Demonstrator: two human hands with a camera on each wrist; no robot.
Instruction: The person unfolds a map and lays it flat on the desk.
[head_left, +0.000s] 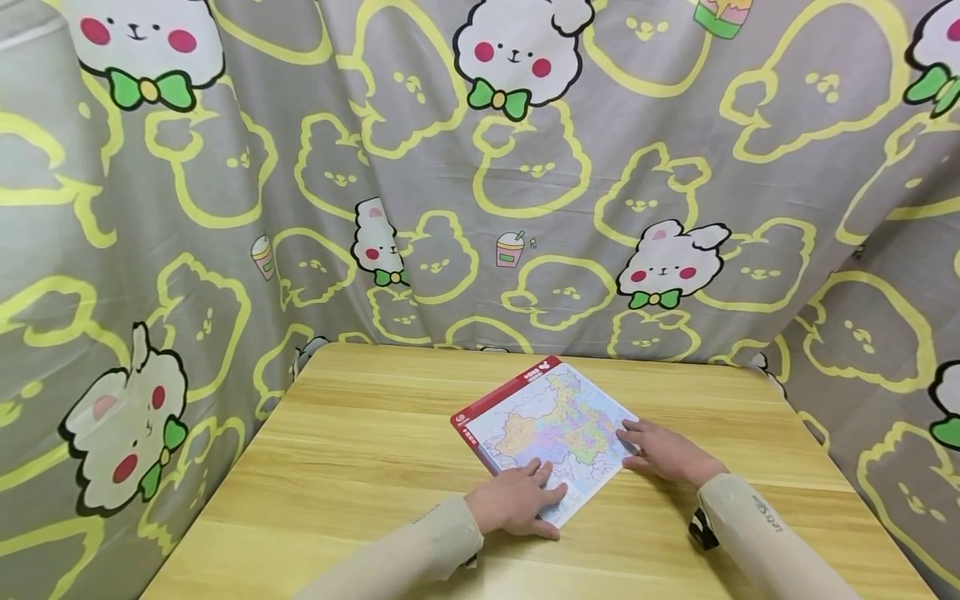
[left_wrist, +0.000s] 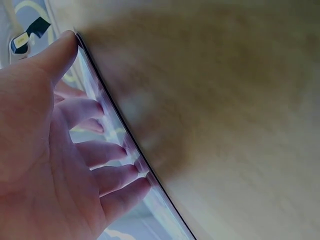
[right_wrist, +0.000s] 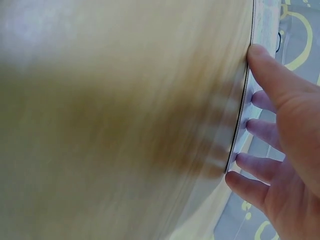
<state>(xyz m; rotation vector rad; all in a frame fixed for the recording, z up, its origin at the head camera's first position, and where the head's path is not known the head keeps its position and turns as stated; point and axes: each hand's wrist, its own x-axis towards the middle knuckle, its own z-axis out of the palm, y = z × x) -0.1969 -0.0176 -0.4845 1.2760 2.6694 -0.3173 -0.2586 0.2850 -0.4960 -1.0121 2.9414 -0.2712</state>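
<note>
A thin map board (head_left: 555,421) with a red strip along its far left side and a coloured map on its face lies flat and turned at an angle on the wooden table. Spread over its near corner, my left hand (head_left: 517,500) rests with fingertips on the face and the thumb by the edge; the left wrist view shows these fingers (left_wrist: 120,195) extended over the board. On the right side, my right hand (head_left: 667,452) touches the edge with extended fingers. In the right wrist view its thumb and fingers (right_wrist: 255,165) line up along that edge.
The light wooden table (head_left: 360,417) extends around the board on all sides. Patterned grey curtains (head_left: 435,183) with cartoon animals hang close behind the table and along its left and right sides.
</note>
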